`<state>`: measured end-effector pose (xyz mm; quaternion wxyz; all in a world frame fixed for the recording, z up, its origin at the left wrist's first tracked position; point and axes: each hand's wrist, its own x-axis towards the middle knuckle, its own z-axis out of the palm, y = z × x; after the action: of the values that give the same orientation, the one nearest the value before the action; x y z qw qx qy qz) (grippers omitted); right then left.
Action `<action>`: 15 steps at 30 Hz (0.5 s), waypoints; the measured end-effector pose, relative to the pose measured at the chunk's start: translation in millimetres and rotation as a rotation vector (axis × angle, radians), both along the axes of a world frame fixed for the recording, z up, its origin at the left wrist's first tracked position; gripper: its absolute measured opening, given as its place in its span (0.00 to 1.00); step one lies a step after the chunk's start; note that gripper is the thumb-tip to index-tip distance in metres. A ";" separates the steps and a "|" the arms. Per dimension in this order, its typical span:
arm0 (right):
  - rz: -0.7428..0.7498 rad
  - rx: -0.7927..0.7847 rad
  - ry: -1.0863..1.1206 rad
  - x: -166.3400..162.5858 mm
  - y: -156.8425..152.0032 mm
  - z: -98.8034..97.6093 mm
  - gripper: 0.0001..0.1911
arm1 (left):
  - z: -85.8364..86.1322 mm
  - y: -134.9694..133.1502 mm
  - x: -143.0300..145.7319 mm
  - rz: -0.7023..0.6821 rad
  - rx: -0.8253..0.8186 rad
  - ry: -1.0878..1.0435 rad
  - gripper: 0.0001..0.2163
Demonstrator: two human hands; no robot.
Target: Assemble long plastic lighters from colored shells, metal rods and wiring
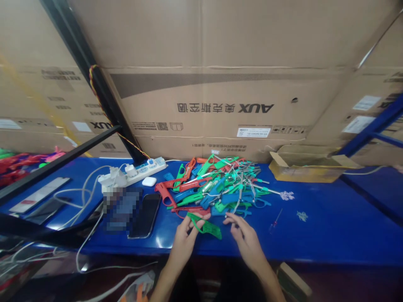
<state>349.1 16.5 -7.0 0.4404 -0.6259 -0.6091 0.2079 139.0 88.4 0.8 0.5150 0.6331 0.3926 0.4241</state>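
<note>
My left hand (184, 241) pinches one end of a green plastic handle piece (206, 226) just above the front edge of the blue table (315, 235). My right hand (244, 237) hovers beside the piece's other end with its fingers curled in a pinch; whether anything is between them is too small to see. Right behind both hands lies a pile of red, green and blue plastic handle pieces with metal pins (217, 186).
A small screwdriver (274, 222) lies right of my hands. A black phone (145, 214), a white power strip with chargers (134, 172) and cables sit to the left. An open cardboard tray (310, 167) stands at the back right, large cartons (220, 105) behind.
</note>
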 end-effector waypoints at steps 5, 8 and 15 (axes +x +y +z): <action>0.144 0.054 -0.163 -5.2 3.0 0.0 0.18 | -2.8 10.8 -15.8 -0.048 0.056 0.107 0.12; 0.116 0.096 -0.150 -7.4 5.7 -3.6 0.09 | -1.5 15.4 -30.8 -0.103 0.098 0.162 0.09; -0.042 0.134 -0.077 -9.1 4.1 -3.6 0.16 | -15.2 25.2 -62.1 -0.061 0.274 0.208 0.15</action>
<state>340.0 20.6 -10.6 0.4620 -0.6153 -0.6247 0.1332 77.0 113.6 -14.4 0.3932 0.7494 0.3628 0.3900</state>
